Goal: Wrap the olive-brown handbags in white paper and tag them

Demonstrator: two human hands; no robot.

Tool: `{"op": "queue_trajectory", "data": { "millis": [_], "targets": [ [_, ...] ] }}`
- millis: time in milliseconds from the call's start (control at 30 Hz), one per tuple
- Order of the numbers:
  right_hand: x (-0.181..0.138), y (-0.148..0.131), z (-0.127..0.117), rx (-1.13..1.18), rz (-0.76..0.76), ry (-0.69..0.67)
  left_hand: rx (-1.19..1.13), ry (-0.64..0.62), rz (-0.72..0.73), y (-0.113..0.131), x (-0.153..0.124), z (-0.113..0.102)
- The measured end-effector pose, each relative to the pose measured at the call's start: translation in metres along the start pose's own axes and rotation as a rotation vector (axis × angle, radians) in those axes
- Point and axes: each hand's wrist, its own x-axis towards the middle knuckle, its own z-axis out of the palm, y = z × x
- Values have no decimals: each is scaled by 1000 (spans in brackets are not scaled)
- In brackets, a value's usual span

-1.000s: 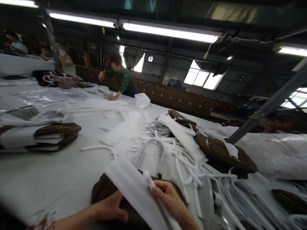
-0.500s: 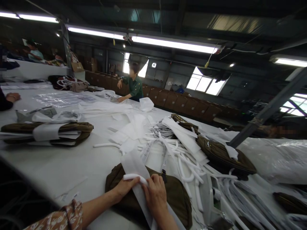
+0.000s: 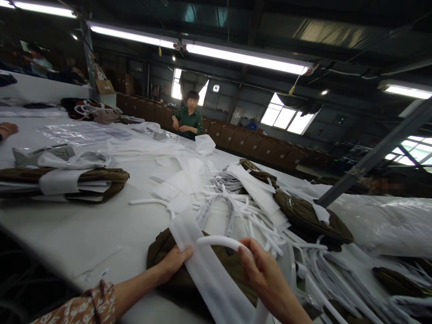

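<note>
An olive-brown bag (image 3: 158,248) lies on the table right in front of me. Across it runs a translucent white foam strip (image 3: 212,272), slanting from the upper left to the lower right. My left hand (image 3: 173,264) is closed on the strip's left edge, thumb on top; its other fingers are mostly hidden. My right hand (image 3: 265,272) pinches one end of a curved white foam tube (image 3: 221,241) between thumb and fingers. The tube's free end reaches left above the strip. Whether it touches the strip I cannot tell.
White foam tubes (image 3: 270,238) and flat sheets (image 3: 256,193) are heaped beyond the bag. More olive bags lie at right (image 3: 313,220) and left (image 3: 116,180). A slanted metal post (image 3: 354,173) rises at right. A person in green (image 3: 191,119) stands across the table.
My right hand has moved right and drawn the foam tube away from my left hand, which now grips the strip's edge. The person across has pulled both hands in.
</note>
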Motion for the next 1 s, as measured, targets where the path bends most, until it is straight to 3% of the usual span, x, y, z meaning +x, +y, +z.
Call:
{"op": "queue_trajectory", "data": {
  "millis": [133, 267, 367, 533, 733, 900, 1000],
  "targets": [
    [4, 9, 59, -130, -100, 30, -26, -63, -6, 1, 0, 1],
    [16, 46, 120, -314, 20, -89, -35, -144, -9, 8, -7, 3],
    [17, 59, 140, -396, 60, -110, -45, -179, -4, 15, -12, 4],
    [7, 50, 138, -480, 42, -103, -66, -98, 31, 17, -9, 5],
    [-14, 52, 109, -405, 104, -82, -106, 13, 24, 6, -7, 4],
    [-18, 54, 97, -143, 333, -91, -144, 50, -3, 1, -8, 4],
    [-8, 54, 97, -201, 394, -92, -156, 78, -15, -2, -7, 3]
  ]
}}
